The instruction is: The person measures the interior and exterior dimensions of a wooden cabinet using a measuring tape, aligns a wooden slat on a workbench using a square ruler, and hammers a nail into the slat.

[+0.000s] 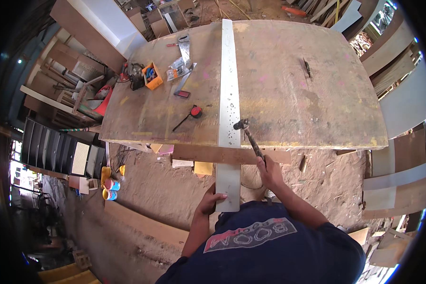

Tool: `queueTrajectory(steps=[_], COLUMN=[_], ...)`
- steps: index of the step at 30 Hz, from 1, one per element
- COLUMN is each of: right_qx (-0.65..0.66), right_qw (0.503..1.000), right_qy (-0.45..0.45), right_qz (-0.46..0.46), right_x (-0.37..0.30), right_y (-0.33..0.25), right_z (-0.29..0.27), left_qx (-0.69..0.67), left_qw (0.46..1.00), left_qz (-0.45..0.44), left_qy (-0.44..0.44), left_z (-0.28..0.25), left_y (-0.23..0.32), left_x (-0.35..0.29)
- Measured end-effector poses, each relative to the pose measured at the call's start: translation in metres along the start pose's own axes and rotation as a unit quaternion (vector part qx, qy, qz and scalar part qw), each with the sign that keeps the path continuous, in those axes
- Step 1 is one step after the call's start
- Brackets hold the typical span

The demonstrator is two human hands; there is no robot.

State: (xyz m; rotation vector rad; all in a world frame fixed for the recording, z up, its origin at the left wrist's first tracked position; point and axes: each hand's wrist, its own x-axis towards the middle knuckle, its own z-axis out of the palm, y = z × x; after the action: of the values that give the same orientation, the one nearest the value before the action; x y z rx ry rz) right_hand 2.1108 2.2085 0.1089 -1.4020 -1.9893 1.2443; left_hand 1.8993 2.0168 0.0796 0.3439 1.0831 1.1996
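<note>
A long, narrow white board (227, 71) runs from the far edge of the worktable toward me, its near end sticking out past the table. My left hand (210, 200) grips that near end by its left edge, thumb on top. In my right hand (269, 173) is a hammer (252, 141), my fingers closed round its handle. The hammer's dark head is at the board's right edge, near the table's front. Scattered on the board beside it are several small dark bits, perhaps nails (230, 106). A brown wooden strip (194, 154) crosses the board along the front edge.
On the worktable (279, 85), left of the board, lie a red tape measure (196, 111), a try square (182, 93), a handsaw (184, 47) and an orange box (152, 76) of small items. Paint cans (110, 184) and a plank (144, 222) are on the floor at left. Sheet panels (407, 109) line the right.
</note>
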Motion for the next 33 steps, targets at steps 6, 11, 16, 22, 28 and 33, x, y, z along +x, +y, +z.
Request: queueTrajectory(steps=[6, 11, 16, 22, 28, 33], right_qx=[-0.048, -0.022, -0.086, -0.139, -0.13, -0.112], right_qw=[0.997, 1.0, 0.994, 0.986, 0.989, 0.987], right_qy=[-0.042, -0.008, -0.054, -0.074, -0.05, -0.109], right_qz=[-0.034, -0.019, -0.033, -0.049, -0.042, -0.033], right_x=[0.011, 0.011, 0.008, 0.019, 0.01, 0.025], right_y=[-0.004, -0.007, -0.018, -0.019, -0.017, -0.038], right_z=[-0.001, 0.004, 0.01, 0.032, 0.064, 0.068], left_qx=[0.021, 0.021, 0.023, 0.023, 0.006, 0.023], left_qw=[1.0, 1.0, 0.999, 1.0, 1.0, 0.999], left_qz=[0.005, -0.004, 0.021, -0.007, -0.02, -0.028], left_qy=[0.016, 0.01, 0.018, 0.018, 0.002, 0.029], left_z=[-0.011, -0.013, -0.026, -0.051, -0.087, -0.142], left_y=[-0.014, -0.004, -0.01, -0.003, 0.004, 0.008], left_x=[-0.002, -0.002, -0.007, -0.013, -0.018, -0.042])
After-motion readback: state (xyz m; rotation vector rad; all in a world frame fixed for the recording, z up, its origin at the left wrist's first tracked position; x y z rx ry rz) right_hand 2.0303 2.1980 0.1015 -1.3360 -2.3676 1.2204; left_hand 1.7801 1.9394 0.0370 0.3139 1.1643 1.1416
